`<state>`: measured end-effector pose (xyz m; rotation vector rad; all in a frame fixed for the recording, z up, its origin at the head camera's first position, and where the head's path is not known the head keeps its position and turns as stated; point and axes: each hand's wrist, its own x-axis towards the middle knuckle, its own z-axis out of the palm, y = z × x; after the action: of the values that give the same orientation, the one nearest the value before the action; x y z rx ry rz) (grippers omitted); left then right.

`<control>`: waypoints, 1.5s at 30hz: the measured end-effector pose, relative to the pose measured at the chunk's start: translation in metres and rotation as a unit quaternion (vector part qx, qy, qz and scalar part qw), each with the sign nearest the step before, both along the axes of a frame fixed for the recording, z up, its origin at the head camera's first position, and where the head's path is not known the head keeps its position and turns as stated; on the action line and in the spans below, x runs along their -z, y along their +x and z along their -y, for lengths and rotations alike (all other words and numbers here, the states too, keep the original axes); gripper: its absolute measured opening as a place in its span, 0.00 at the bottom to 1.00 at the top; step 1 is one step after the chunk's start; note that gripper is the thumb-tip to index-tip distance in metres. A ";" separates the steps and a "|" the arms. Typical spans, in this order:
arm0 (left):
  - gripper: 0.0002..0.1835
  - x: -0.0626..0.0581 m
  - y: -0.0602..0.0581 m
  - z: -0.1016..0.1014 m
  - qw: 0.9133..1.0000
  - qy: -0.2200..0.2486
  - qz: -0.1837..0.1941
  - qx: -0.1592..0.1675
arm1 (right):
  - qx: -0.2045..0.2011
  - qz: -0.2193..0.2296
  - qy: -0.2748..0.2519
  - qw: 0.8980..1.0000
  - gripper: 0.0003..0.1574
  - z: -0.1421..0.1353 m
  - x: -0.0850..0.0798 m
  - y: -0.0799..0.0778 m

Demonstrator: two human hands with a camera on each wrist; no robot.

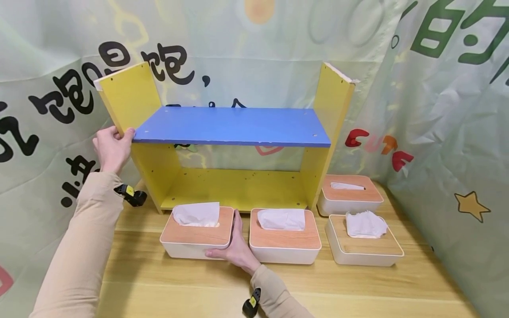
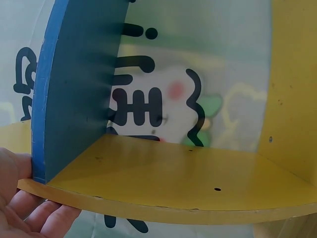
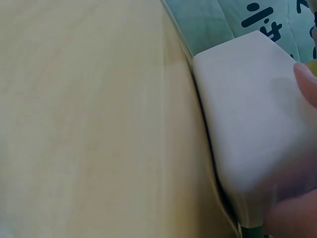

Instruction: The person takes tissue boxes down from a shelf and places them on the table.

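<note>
My left hand (image 1: pixel 113 148) grips the front edge of the left yellow side of a small shelf unit (image 1: pixel 234 126), where the blue middle board meets it. In the left wrist view the thumb lies by the end of the blue board (image 2: pixel 40 109) and the fingers go round behind the yellow panel (image 2: pixel 148 171). My right hand (image 1: pixel 240 249) holds the right end of a white tissue box (image 1: pixel 191 238) with a wood-grain lid, its thumb across the front and fingers along the side. A tissue sticks up from the lid. The box stands before the shelf's lower left.
Just right of my right hand stands a second tissue box (image 1: pixel 284 255). Two more, one with a paler lid (image 1: pixel 366 245) and one farther back (image 1: pixel 351 190), stand at the right on the wooden table (image 1: pixel 179 291). A printed cloth (image 1: pixel 437 145) hangs behind and at the sides.
</note>
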<state>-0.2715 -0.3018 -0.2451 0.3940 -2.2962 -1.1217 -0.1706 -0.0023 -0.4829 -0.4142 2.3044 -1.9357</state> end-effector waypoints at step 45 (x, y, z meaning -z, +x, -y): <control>0.29 0.003 0.000 -0.002 0.999 0.028 0.002 -0.017 | 0.018 -0.055 -0.150 0.987 0.48 -0.022 -0.086 0.005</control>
<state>-0.2712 -0.2995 -0.2480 0.4541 -2.2563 -1.1729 -0.1656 0.0195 -0.3965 -0.5218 2.0958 -2.3437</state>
